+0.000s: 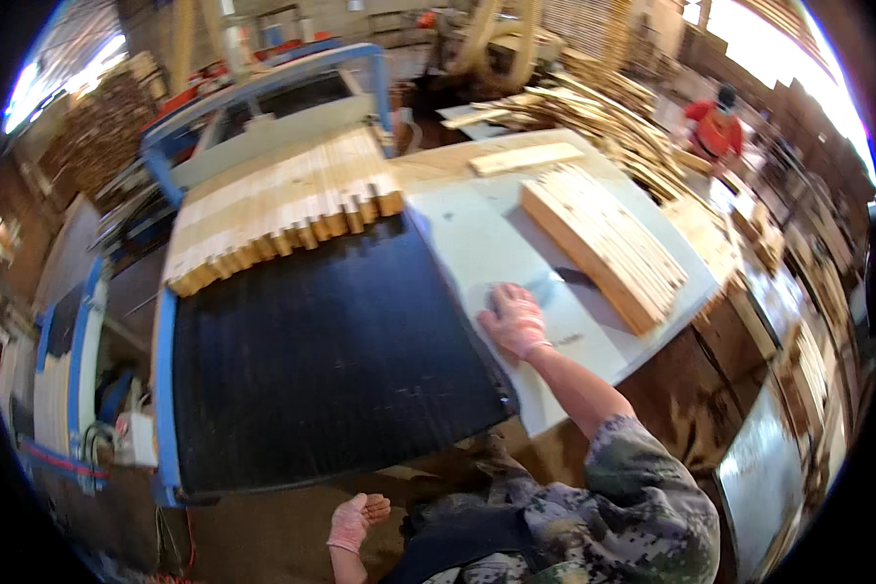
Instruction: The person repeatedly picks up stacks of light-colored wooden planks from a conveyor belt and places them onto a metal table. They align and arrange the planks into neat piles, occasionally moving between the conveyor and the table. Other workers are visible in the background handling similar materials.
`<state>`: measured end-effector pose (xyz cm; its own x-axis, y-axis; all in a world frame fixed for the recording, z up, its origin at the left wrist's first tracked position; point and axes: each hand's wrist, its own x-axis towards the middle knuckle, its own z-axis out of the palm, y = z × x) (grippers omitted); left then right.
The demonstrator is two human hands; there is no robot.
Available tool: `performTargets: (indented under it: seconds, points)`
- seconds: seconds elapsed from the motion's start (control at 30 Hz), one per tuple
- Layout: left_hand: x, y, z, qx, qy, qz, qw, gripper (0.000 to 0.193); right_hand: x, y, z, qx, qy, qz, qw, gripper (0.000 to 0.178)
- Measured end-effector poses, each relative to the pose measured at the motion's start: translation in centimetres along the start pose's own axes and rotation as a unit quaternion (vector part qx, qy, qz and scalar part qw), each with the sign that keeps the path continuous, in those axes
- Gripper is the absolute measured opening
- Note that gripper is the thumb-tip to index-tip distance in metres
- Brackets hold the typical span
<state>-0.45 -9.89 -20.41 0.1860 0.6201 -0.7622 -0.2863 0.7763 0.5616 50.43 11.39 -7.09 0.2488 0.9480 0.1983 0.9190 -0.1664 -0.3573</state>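
Observation:
My right hand (516, 319), in a pale pinkish glove with bare fingertips, lies with fingers spread on a grey sheet-metal table (457, 229). It holds nothing. On that table, beyond the hand and to its right, rests a stack of light wooden strips (608, 243). Low in front of my body hangs my left hand (357, 521), gloved alike, its fingers loosely bent and nothing visible in them. It is just off the near edge of a black conveyor belt (321, 360). A row of wooden strips (282, 195) lies side by side across the belt's far part, their near ends uneven.
A blue-framed machine (263, 92) spans the belt's far end. One loose board (526, 158) lies at the table's far side. Heaped timber (603, 117) stands behind it. A person in red (715, 131) is at the far right. Another blue frame (92, 341) stands at left.

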Motion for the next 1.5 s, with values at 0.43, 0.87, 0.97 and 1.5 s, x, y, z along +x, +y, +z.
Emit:
performTargets:
  seconds: [0.43, 0.87, 0.97, 1.5]
  points:
    - [-1.9, 9.8, 27.1, 0.073, -0.301, 0.162, 0.937, 0.056, 9.5, 10.6, -13.9, 0.031, 0.000, 0.061, 0.998, 0.072]
    - [8.3, 3.4, 44.3, 0.510, -0.033, 0.559, 0.653, 0.081, 17.1, 44.9, -13.6, 0.022, 0.070, 0.246, 0.967, 0.074]
    - [8.3, 2.8, 45.6, 0.571, 0.004, 0.519, 0.636, 0.085, 19.2, 48.4, -12.1, 0.083, -0.022, 0.203, 0.975, 0.073]
    - [7.8, 4.2, 46.8, 0.515, -0.043, 0.501, 0.694, 0.089, 21.9, 60.8, -7.0, -0.435, -0.127, -0.065, 0.889, 0.086]
